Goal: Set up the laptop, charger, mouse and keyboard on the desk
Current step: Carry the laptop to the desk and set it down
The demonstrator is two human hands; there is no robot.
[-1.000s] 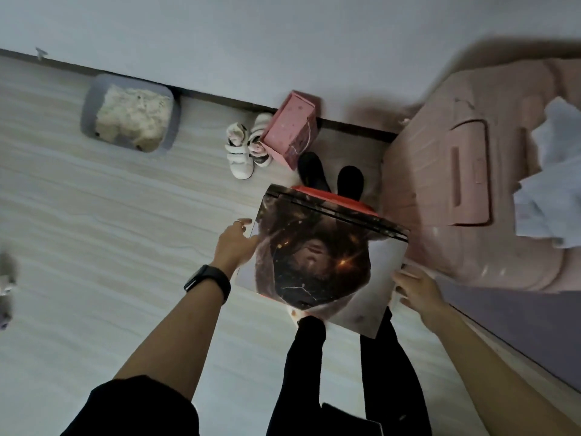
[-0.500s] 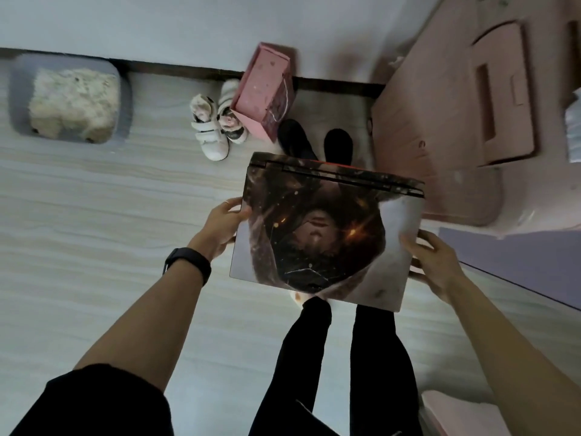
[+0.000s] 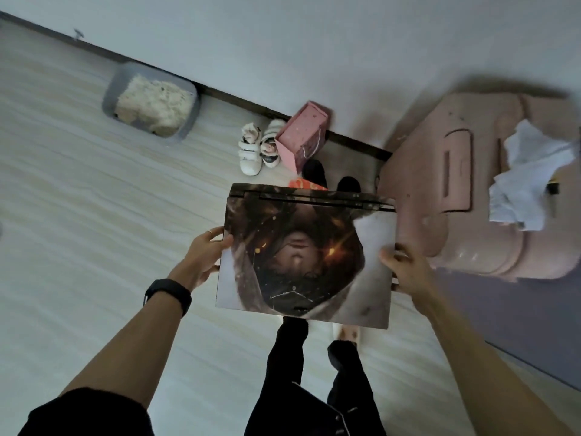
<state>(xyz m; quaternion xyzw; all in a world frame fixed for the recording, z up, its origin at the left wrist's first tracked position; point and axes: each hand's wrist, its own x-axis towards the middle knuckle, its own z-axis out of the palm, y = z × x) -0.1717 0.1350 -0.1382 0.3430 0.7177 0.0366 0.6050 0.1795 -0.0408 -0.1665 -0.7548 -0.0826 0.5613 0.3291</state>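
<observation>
Because the laptop (image 3: 306, 256) is shut and looks flat, hard and stiff, it is likely to be a bit heavy and easy to break if dropped, and its smooth picture-covered lid may be slippery, so it is best held at its two side edges. It is held up in the air over the pale floor (image 3: 78, 231), in front of the person's black-trousered legs, with the hinge edge away from the body. The left hand (image 3: 206, 251) is wrapped on the left edge, with the thumb lying on the lid and the other fingers hidden under the laptop. The right hand (image 3: 405, 267) is pressed on the right edge, fingertips curled over it, the rest hidden below. No desk is seen. A pink suitcase (image 3: 465, 190) is seen near the right hand, and small white shoes (image 3: 256, 146) stand by the wall.
</observation>
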